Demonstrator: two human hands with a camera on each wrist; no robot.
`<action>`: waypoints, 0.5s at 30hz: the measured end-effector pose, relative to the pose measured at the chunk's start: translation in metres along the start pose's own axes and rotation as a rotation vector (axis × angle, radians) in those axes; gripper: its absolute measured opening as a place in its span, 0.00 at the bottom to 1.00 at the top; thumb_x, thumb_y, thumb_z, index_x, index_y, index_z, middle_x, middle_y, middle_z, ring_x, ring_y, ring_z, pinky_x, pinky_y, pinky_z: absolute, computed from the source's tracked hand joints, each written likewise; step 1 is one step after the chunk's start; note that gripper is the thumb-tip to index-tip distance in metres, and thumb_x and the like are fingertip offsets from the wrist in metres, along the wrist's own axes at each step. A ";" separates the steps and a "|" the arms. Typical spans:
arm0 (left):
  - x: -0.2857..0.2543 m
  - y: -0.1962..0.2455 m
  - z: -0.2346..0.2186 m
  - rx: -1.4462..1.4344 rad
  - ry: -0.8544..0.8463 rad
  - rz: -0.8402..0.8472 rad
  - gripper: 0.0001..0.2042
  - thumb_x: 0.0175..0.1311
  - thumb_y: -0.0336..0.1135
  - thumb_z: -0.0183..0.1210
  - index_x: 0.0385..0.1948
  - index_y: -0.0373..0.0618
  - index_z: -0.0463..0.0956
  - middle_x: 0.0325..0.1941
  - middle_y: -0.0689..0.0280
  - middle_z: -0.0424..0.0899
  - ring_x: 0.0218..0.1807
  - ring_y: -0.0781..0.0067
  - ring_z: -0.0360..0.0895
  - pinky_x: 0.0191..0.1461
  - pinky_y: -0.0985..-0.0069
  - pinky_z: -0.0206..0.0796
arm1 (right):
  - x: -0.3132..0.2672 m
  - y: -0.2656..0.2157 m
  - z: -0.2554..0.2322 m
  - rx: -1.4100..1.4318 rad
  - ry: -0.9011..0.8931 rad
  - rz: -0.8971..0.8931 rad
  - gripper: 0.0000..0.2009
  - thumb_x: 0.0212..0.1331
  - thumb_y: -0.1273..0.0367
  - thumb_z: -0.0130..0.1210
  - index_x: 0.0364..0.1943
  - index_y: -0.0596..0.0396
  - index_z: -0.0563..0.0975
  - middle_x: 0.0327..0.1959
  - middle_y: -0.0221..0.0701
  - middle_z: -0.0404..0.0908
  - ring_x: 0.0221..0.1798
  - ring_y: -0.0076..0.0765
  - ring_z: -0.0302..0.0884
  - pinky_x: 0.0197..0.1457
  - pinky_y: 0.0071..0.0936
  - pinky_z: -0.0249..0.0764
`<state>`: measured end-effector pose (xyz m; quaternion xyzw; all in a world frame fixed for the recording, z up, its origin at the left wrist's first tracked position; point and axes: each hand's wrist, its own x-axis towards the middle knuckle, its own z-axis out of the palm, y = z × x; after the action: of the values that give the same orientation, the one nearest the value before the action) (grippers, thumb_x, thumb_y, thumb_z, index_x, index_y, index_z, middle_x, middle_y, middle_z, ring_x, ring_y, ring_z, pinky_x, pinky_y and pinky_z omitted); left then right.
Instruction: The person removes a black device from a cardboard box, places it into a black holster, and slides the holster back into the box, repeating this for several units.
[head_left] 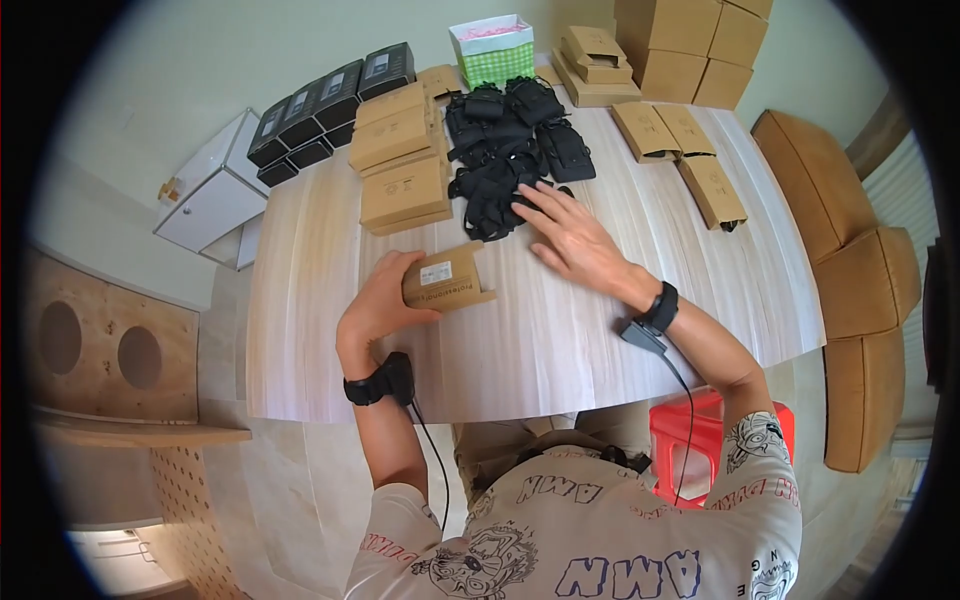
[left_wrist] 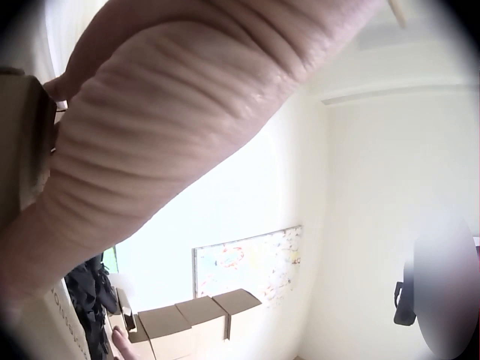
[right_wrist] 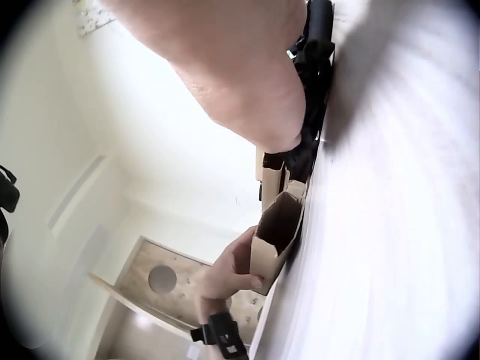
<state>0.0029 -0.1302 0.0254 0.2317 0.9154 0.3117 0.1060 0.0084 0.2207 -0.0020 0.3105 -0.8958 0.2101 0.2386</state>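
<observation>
My left hand (head_left: 378, 295) grips a small brown cardboard box (head_left: 440, 283) by its left end, near the middle of the table. The box has a white label and printed lettering, and its right end stands open; the right wrist view looks into that open end (right_wrist: 279, 225). My right hand (head_left: 585, 245) reaches over the near edge of a pile of black strapped gear (head_left: 505, 185), fingers spread and fairly straight. Its fingertips overlap the black straps in the head view. In the right wrist view the right hand (right_wrist: 240, 75) hides part of the pile.
Stacked cardboard boxes (head_left: 400, 195) stand left of the pile, with black boxes (head_left: 325, 100) behind them. A green checked bin (head_left: 495, 55) is at the back. More brown boxes (head_left: 712, 190) lie at right; large cartons (head_left: 690, 45) rise behind. A red stool (head_left: 680, 430) stands below the table's front edge.
</observation>
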 end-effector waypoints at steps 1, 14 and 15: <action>-0.001 -0.001 -0.001 0.000 0.002 0.001 0.46 0.41 0.35 0.84 0.69 0.41 0.72 0.64 0.54 0.76 0.68 0.49 0.72 0.74 0.63 0.66 | 0.000 0.003 0.006 -0.001 0.000 -0.002 0.24 0.63 0.72 0.63 0.64 0.59 0.78 0.74 0.44 0.72 0.77 0.55 0.67 0.81 0.46 0.65; -0.002 -0.018 0.000 0.027 0.048 -0.039 0.47 0.41 0.33 0.83 0.71 0.41 0.70 0.68 0.53 0.75 0.73 0.48 0.68 0.79 0.63 0.62 | -0.054 -0.031 -0.049 0.184 -0.272 0.147 0.21 0.60 0.71 0.67 0.58 0.60 0.80 0.69 0.47 0.75 0.68 0.56 0.75 0.72 0.46 0.73; -0.001 -0.018 0.001 0.045 0.060 -0.022 0.48 0.41 0.33 0.83 0.71 0.41 0.70 0.68 0.53 0.74 0.74 0.48 0.68 0.79 0.63 0.62 | -0.049 -0.032 -0.046 0.184 -0.270 0.148 0.21 0.60 0.71 0.67 0.58 0.60 0.80 0.69 0.47 0.75 0.68 0.56 0.75 0.72 0.46 0.73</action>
<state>-0.0021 -0.1432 0.0134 0.2145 0.9274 0.2966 0.0769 0.0768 0.2439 0.0148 0.2898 -0.9171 0.2646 0.0705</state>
